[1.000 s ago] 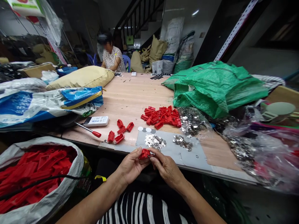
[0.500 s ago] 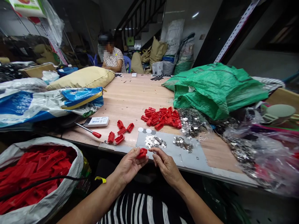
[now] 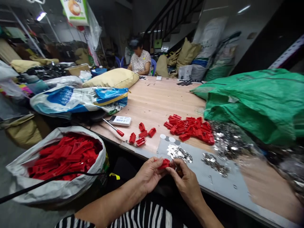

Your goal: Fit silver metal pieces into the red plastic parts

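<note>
My left hand [image 3: 149, 175] grips a small red plastic part [image 3: 165, 163] between thumb and fingers, just off the front edge of the table. My right hand [image 3: 186, 180] is close against the part's right end, its thumb and fingers pinched. Whatever lies in that pinch is too small and hidden to name. Beyond the hands, shiny flat metal pieces [image 3: 179, 153] are heaped on a grey mat [image 3: 225, 186], with a second metal heap [image 3: 215, 164] to the right. Several loose red parts [image 3: 142, 134] lie at the left; a larger red pile [image 3: 190, 128] sits farther back.
An open white sack [image 3: 19, 171] of red parts stands at lower left. A red-handled tool [image 3: 118, 132] and a white calculator-like device [image 3: 120, 120] lie on the table [image 3: 152, 101]. A green sack [image 3: 251, 98] covers the right side. Another person [image 3: 141, 61] sits opposite.
The view has swung left, so the scene sits farther right. My right hand has closed in on the red part, which my left hand still holds.
</note>
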### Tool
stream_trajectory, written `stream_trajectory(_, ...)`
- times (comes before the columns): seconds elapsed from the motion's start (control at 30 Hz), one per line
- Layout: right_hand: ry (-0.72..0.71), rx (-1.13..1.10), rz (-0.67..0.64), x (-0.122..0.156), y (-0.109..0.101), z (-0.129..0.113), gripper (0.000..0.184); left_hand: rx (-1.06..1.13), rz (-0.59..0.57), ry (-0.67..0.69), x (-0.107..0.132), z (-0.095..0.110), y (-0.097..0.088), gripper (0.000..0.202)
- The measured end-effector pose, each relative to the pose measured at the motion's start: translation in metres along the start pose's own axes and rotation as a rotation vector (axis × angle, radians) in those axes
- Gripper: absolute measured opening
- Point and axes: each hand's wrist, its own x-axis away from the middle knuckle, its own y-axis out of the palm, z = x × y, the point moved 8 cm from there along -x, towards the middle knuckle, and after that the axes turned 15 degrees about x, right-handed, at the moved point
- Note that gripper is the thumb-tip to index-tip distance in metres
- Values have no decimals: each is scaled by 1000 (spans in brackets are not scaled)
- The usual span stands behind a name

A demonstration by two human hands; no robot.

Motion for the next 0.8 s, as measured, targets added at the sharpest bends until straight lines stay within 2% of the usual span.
stream_trajectory(0.1, 4, -6, -6, -2, 3, 4, 23, -70, 44, 42, -2, 8, -3, 27)
stream_trajectory(0.2, 28, -11, -45, -4, 7, 10, 30, -210, 62, 192, -5, 28, -3, 28)
stream_trajectory(0.27, 43, -5, -76, -4, 9, 14, 33, -357, 47, 346, -4, 48, 1, 23)
stream_trajectory(0.4, 39, 17, -87, -5, 10, 16, 33, -812, -46, 791, 10, 97, 27, 4)
stream_trajectory(0.47, 30, 32, -85, -5, 11, 13, 33, -960, -96, 920, 12, 115, 37, 8)
stream_trajectory(0.63, 26, 49, -107, -7, 17, 8, 33, -1203, -5, 1037, -10, 146, 40, 8)
stream_trajectory(0.73, 57, 49, -115, -7, 21, 19, 38, -1330, 51, 1063, -22, 149, 37, 6)
stream_trajectory(0.8, 83, 51, -122, -9, 24, 32, 42, -1402, 83, 1068, -26, 148, 33, 16)
